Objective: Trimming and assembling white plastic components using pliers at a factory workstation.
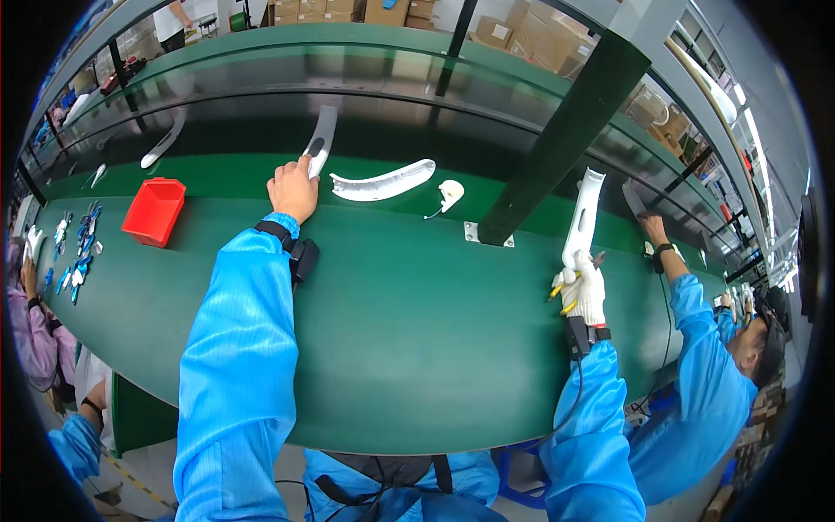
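Observation:
My bare left hand [293, 188], reaching far over the green bench, has its fingers closed on the near end of a curved white plastic part [323, 139] with a dark oval spot. In a white glove, my right hand [584, 291] grips a long white plastic shell [584, 213] that points away from me. Yellow-handled pliers [570, 307] are in the same glove, their dark jaws showing beside the thumb. Between the hands, toward the back, lie a curved white shell [384, 182] with its hollow side showing and a small rounded white piece [450, 193].
A green post [557, 143] rises from the bench left of my right hand. A red bin [155, 212] and a pile of small blue-and-white pieces [80, 252] are at left. Close on my right, a co-worker's arm [687, 304] reaches over the bench. Another white part [163, 143] lies far left.

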`<state>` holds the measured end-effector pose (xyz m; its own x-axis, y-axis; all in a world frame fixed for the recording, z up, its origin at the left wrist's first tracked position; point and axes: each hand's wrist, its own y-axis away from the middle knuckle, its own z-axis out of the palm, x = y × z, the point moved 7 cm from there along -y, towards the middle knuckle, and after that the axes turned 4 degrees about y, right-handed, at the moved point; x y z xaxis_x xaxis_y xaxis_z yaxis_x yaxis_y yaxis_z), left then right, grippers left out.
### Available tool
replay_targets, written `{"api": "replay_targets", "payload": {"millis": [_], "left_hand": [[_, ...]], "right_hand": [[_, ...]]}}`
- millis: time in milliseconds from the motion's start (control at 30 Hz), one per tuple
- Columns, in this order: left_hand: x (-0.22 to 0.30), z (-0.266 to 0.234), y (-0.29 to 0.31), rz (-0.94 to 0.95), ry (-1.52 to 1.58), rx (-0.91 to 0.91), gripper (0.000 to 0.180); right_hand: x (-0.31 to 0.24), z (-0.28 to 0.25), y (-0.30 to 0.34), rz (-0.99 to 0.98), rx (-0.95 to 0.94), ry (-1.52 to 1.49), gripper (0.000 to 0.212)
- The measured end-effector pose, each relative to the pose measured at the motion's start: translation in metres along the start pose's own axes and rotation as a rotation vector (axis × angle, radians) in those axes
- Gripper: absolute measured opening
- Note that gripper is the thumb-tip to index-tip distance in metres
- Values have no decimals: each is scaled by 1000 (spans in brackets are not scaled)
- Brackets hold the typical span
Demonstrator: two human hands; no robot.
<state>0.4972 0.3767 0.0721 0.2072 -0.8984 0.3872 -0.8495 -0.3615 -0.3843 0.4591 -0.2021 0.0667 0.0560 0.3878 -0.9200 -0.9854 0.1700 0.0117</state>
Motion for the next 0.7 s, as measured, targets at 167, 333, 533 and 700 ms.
{"api": "replay_targets", "payload": {"millis": [167, 333, 533, 700], "left_hand": [[-29, -58, 40, 32, 132, 97, 44], [-102, -143, 154, 166, 48, 182, 43], [-138, -211, 235, 7, -167, 119, 47], [-89, -219, 241, 99, 305, 208, 46]], "right_hand": [[-1, 10, 10, -22, 14, -41, 26], [1, 19, 49, 9, 14, -86, 23], [4, 81, 132, 86, -74, 29, 22], [18, 126, 188, 119, -237, 242, 25]]}}
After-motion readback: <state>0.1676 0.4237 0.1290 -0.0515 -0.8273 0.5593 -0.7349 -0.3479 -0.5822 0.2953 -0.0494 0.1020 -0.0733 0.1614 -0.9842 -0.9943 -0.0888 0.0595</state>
